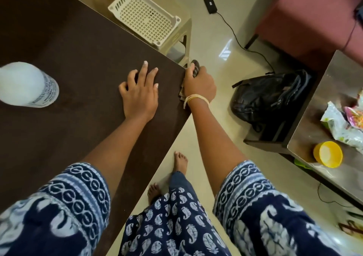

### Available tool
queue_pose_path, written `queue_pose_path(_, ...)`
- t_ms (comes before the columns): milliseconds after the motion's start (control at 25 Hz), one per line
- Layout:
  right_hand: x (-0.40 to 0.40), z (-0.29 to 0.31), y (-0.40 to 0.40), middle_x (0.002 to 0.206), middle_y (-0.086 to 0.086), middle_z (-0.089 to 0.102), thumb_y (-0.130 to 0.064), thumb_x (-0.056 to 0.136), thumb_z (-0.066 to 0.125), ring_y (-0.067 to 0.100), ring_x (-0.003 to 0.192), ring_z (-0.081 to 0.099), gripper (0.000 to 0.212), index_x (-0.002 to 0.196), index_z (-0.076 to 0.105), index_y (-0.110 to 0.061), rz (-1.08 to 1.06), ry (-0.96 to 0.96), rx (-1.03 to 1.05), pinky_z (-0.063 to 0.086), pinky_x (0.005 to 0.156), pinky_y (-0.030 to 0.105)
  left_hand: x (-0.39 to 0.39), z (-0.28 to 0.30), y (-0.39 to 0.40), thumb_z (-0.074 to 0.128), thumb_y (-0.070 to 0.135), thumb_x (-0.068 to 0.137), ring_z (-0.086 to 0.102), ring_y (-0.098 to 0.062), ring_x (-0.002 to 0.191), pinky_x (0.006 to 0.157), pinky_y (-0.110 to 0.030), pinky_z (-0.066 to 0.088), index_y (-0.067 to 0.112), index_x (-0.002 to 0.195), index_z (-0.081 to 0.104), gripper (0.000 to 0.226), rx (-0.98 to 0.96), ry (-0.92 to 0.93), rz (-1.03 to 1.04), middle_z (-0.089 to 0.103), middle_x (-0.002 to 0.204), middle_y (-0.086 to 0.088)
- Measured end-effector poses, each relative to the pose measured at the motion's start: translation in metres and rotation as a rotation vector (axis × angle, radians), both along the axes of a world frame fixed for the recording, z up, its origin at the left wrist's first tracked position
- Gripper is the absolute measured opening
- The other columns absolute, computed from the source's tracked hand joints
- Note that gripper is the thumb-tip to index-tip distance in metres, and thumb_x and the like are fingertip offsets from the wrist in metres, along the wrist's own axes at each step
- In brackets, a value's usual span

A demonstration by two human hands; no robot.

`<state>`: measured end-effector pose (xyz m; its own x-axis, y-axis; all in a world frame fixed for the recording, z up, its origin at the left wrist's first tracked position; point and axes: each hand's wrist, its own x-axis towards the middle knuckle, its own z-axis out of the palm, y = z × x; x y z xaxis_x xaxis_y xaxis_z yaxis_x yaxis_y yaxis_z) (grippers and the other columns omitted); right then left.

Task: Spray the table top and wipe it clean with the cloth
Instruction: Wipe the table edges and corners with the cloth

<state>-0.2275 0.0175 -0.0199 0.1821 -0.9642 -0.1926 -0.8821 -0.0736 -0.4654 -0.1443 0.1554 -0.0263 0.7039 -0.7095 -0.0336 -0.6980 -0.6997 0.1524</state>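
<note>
The dark brown table top (74,59) fills the left of the head view. My left hand (140,92) rests flat on it near the right corner, fingers spread. My right hand (199,83) grips a dark bunched cloth (195,68) at the table's right edge, just past the corner. Most of the cloth is hidden under the hand. A white spray bottle (27,87) stands on the table at the far left, apart from both hands.
A cream perforated basket (145,16) sits on a beige plastic stool beyond the table. A black bag (269,96) lies on the floor to the right. A steel counter (334,98) holds a yellow bowl (328,154) and packets. A black cable crosses the floor.
</note>
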Motion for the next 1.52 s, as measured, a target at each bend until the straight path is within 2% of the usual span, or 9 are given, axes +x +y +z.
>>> queue_pose_path(200,-0.026,-0.006,0.095,0.103,0.003,0.063,-0.048,0.099,0.039,0.023,0.087,0.064,0.035,0.121,0.043,-0.02,-0.355,-0.33,0.161,0.043,0.07,0.028,0.0,0.0,-0.001,0.027,0.037,0.101,0.032,-0.027,0.137,0.096,-0.049,0.032,0.031,0.147,0.03,0.046,0.002,-0.004,-0.008,0.023,0.161,0.002)
queue_pose_path(440,-0.056,-0.008,0.223,0.105,0.003,0.067,-0.06,0.091,0.027,0.025,0.092,0.066,0.054,0.129,0.036,-0.023,-0.358,-0.443,0.338,0.055,0.079,0.043,-0.002,-0.002,0.0,0.027,0.037,0.101,0.032,-0.026,0.137,0.099,-0.049,0.031,0.032,0.147,0.03,0.046,0.016,-0.037,-0.02,0.024,0.16,0.004)
queue_pose_path(640,-0.044,-0.006,0.143,0.103,0.004,0.066,-0.044,0.1,0.04,0.028,0.093,0.065,0.032,0.118,0.044,-0.018,-0.405,-0.624,0.38,0.052,0.085,0.04,0.001,-0.002,-0.001,0.027,0.037,0.1,0.032,-0.025,0.137,0.1,-0.048,0.03,0.031,0.147,0.033,0.048,0.004,-0.058,-0.04,0.025,0.16,0.005)
queue_pose_path(800,-0.029,-0.014,0.046,0.105,0.004,0.064,-0.04,0.099,0.046,0.028,0.096,0.063,0.038,0.129,0.042,-0.016,-0.402,-0.72,0.392,0.049,0.086,0.036,-0.001,-0.006,-0.002,0.029,0.037,0.098,0.033,-0.025,0.136,0.102,-0.047,0.028,0.029,0.147,0.035,0.049,0.005,-0.103,-0.053,0.027,0.159,0.005)
queue_pose_path(960,-0.031,-0.021,0.062,0.147,0.005,0.046,-0.035,0.098,0.05,0.025,0.131,0.048,0.06,0.151,0.025,-0.024,-0.323,-0.89,0.333,0.041,0.108,0.041,-0.001,-0.008,-0.003,0.029,0.038,0.098,0.032,-0.025,0.137,0.104,-0.049,0.026,0.032,0.147,0.034,0.05,0.026,-0.145,-0.098,0.028,0.159,0.004)
queue_pose_path(1040,-0.041,-0.024,0.108,0.157,-0.001,0.032,-0.029,0.098,0.053,0.014,0.142,0.033,0.066,0.155,0.018,-0.027,-0.303,-0.988,0.293,0.03,0.114,0.031,0.0,-0.009,-0.003,0.029,0.039,0.099,0.031,-0.026,0.139,0.105,-0.051,0.025,0.038,0.148,0.032,0.05,0.037,-0.16,-0.148,0.027,0.159,0.002)
queue_pose_path(1200,-0.069,-0.024,0.22,0.15,-0.026,0.024,-0.022,0.097,0.057,-0.02,0.135,0.021,0.071,0.155,0.017,-0.031,-0.287,-1.115,0.372,0.023,0.109,0.006,0.002,-0.009,-0.002,0.029,0.043,0.099,0.028,-0.026,0.141,0.107,-0.053,0.023,0.044,0.148,0.03,0.049,0.034,-0.148,-0.159,0.026,0.159,0.002)
queue_pose_path(1360,-0.075,-0.028,0.257,0.151,-0.022,0.035,-0.02,0.09,0.066,-0.004,0.138,0.035,0.078,0.153,0.023,-0.037,-0.381,-1.227,0.514,0.037,0.114,0.032,0.0,-0.008,-0.004,0.03,0.042,0.1,0.027,-0.023,0.142,0.107,-0.049,0.022,0.046,0.148,0.029,0.048,0.028,-0.134,-0.152,0.025,0.16,0.004)
queue_pose_path(1520,-0.069,-0.026,0.208,0.137,-0.033,0.036,-0.013,0.089,0.069,-0.03,0.117,0.035,0.077,0.153,0.026,-0.023,-0.378,-1.28,0.535,0.033,0.097,0.0,-0.001,-0.009,-0.002,0.03,0.042,0.1,0.025,-0.022,0.143,0.108,-0.048,0.021,0.047,0.148,0.028,0.049,0.035,-0.134,-0.143,0.024,0.16,0.005)
